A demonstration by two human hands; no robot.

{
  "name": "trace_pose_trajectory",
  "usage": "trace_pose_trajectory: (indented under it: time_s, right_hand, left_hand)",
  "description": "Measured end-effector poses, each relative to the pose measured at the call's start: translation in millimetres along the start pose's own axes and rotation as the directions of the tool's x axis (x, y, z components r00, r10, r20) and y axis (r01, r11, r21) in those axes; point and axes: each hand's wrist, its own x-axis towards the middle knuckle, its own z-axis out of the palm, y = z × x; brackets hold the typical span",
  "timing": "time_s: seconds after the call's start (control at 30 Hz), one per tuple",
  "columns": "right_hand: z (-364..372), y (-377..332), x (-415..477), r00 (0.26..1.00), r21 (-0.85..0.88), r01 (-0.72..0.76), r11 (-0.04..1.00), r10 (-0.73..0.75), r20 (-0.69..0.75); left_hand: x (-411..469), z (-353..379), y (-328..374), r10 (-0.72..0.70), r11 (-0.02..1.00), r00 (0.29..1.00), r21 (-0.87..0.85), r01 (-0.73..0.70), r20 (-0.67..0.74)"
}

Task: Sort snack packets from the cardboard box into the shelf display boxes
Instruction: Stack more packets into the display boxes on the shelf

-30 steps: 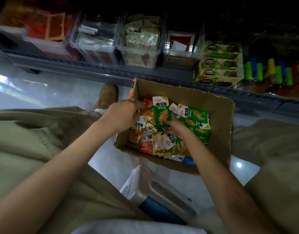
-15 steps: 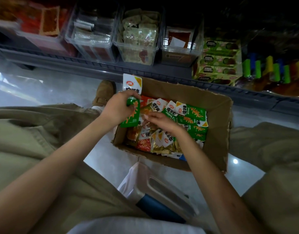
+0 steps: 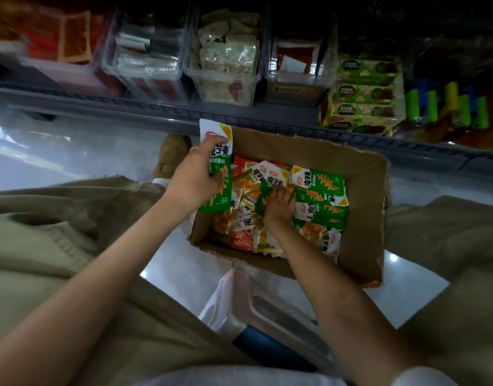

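An open cardboard box (image 3: 362, 218) sits on the floor between my knees, full of green, orange and gold snack packets (image 3: 319, 196). My left hand (image 3: 195, 176) holds a small stack of green packets (image 3: 219, 165) upright over the box's left edge. My right hand (image 3: 278, 204) is down inside the box, fingers pinching a green packet (image 3: 263, 195) among the pile. Clear plastic display boxes (image 3: 226, 62) stand in a row on the low shelf behind the box.
A grey shelf rail (image 3: 128, 107) runs across in front of the display boxes. Green cartons (image 3: 362, 93) and coloured tubes (image 3: 457, 107) fill the shelf's right end. A white stool (image 3: 248, 302) is under me. My shoe (image 3: 171, 151) rests left of the box.
My left hand has lifted its green packets higher over the box's left edge. My right hand has moved right and deeper into the pile, onto another green packet.
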Motion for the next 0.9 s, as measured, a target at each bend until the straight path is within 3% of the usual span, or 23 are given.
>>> trace_pose_trajectory:
  time_s: [0.1, 0.27, 0.37, 0.47, 0.53, 0.67, 0.73, 0.8, 0.87, 0.9]
  right_hand:
    - [0.7, -5.9, -5.6, 0.992, -0.060, 0.070, 0.996, -0.076, -0.102]
    - [-19.3, 15.0, -10.7, 0.960, 0.082, 0.274, 0.958, -0.267, -0.089]
    - [-60.5, 30.3, -13.1, 0.972, 0.257, 0.230, 0.939, -0.232, -0.025]
    - [-115.6, 47.3, -18.5, 0.970, 0.311, 0.241, 0.919, -0.241, -0.041]
    - [-150.3, 58.6, -29.3, 0.958, 0.446, 0.278, 0.851, -0.281, -0.060]
    - [-189.6, 80.3, -73.3, 0.910, 0.662, 0.413, 0.626, -0.313, -0.272]
    - [-200.8, 90.1, -100.0, 0.825, 0.541, 0.564, 0.623, -0.398, -0.401]
    - [-207.8, 99.4, -124.8, 0.713, 0.315, 0.682, 0.660, -0.506, -0.484]
    - [-208.8, 100.9, -141.7, 0.643, 0.085, 0.713, 0.696, -0.601, -0.475]
    - [-207.8, 98.9, -147.6, 0.643, 0.014, 0.701, 0.713, -0.624, -0.445]
  left_hand:
    - [-0.1, -1.3, -0.3, 0.004, 1.000, 1.000, -0.001, -0.004, 0.003]
    - [-1.8, -3.2, 3.3, 0.003, 1.000, 1.000, -0.011, -0.003, -0.005]
    - [-3.8, -3.6, 7.4, 0.005, 1.000, 1.000, -0.017, -0.005, 0.006]
    - [-4.4, -2.8, 14.9, -0.027, 1.000, 0.999, 0.009, 0.026, 0.027]
    - [-4.2, -0.7, 22.1, -0.029, 0.999, 0.999, 0.019, 0.028, 0.045]
    - [-4.4, 7.6, 42.1, 0.014, 0.998, 0.998, -0.061, -0.010, 0.055]
    - [-7.0, 10.5, 55.7, 0.020, 0.984, 0.998, -0.180, -0.008, 0.066]
    - [-11.3, 12.8, 73.3, 0.029, 0.944, 0.997, -0.329, -0.003, 0.073]
    - [-16.2, 13.1, 91.8, 0.001, 0.844, 0.996, -0.535, 0.046, 0.088]
    - [-17.9, 13.4, 99.8, -0.022, 0.772, 0.993, -0.629, 0.091, 0.116]
